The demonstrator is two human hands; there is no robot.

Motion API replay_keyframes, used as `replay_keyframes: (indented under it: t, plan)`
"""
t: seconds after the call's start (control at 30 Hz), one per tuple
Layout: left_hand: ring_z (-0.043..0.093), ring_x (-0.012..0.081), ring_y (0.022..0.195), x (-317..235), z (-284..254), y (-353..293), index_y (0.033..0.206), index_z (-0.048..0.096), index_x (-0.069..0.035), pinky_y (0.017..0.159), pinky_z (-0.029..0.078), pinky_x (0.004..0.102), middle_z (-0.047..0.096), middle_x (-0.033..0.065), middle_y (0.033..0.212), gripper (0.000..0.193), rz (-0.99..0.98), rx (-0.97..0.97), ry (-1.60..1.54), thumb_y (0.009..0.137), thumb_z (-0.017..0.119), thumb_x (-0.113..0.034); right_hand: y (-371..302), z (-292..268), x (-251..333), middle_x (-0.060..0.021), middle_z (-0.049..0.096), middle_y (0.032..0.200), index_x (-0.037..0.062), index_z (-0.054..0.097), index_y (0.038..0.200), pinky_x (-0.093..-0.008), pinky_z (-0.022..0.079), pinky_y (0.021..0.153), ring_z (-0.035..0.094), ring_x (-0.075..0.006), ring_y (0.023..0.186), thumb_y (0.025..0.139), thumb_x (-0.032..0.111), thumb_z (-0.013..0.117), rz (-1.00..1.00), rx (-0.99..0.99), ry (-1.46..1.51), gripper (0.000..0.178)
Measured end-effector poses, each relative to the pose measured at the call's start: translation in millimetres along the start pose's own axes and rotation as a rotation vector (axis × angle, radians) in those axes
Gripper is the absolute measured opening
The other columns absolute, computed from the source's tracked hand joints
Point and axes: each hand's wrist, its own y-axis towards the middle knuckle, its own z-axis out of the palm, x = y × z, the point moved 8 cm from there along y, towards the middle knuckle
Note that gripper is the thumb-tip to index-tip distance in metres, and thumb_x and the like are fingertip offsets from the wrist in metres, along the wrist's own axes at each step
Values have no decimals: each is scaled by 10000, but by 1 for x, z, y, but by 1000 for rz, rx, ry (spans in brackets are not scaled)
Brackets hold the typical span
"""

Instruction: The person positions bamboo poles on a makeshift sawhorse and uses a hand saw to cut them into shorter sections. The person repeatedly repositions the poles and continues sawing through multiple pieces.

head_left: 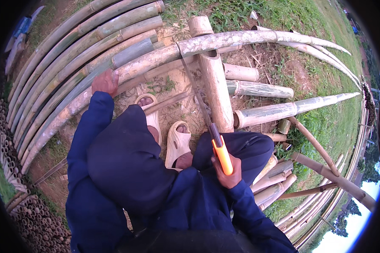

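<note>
A long, pale, blotchy bamboo pole crosses in front of me and rests on an upright-cut bamboo support. My left hand presses on the pole toward its left part, fingers laid over it. In my right hand is a hand saw with an orange and black handle, gripped closed. The saw's thin blade runs away from me, and its far part lies against the pole just left of the support. How deep the blade sits in the bamboo I cannot tell.
Several long bamboo poles lie side by side at the left. Cut bamboo lengths lie right of the support, with more short pieces beside my right knee. A stack of bamboo shows its ends at lower left. My sandals are on the bare ground.
</note>
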Motion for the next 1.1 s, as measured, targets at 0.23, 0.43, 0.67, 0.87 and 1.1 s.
replay_keyframes:
  t: [0.23, 0.43, 0.67, 0.87, 1.1]
  plan:
    - [674, 407, 968, -13, -5, 10, 1007, 631, -41, 861, 501, 513, 716, 193, 1014, 435, 14, -8, -34, 1041, 475, -446, 61, 23, -15, -183, 652, 704, -38, 676, 968, -367, 495, 605, 638, -240, 594, 897, 82, 735, -84, -47, -28, 151]
    - [672, 412, 967, 2, 1, 8, 1012, 631, -44, 863, 501, 519, 715, 194, 1011, 442, 13, 7, -35, 1046, 462, -451, 68, 7, -4, -138, 669, 726, -43, 686, 984, -344, 494, 615, 593, -145, 619, 919, 115, 740, 15, 46, -28, 179]
    - [674, 397, 995, -10, -5, 5, 1014, 650, -43, 906, 497, 520, 718, 192, 1028, 459, -26, 61, -26, 1044, 466, -463, 31, 5, 14, -159, 724, 815, -27, 719, 1056, -344, 540, 680, 691, -175, 707, 902, 55, 732, 88, -8, 19, 175]
    - [670, 389, 1019, 3, 2, 8, 1035, 658, -41, 914, 500, 509, 716, 191, 1054, 462, 30, -82, -38, 1042, 467, -462, 102, 44, 21, -49, 635, 719, -34, 686, 967, -307, 471, 618, 547, -110, 637, 937, 112, 752, -105, -68, -46, 163]
    - [671, 405, 965, -6, -5, 0, 1047, 642, -49, 885, 497, 507, 715, 192, 1004, 443, -16, 55, -27, 1046, 460, -452, 38, 17, 21, -189, 749, 886, -42, 703, 1146, -350, 562, 762, 744, -205, 836, 905, 57, 713, -30, -55, 5, 260]
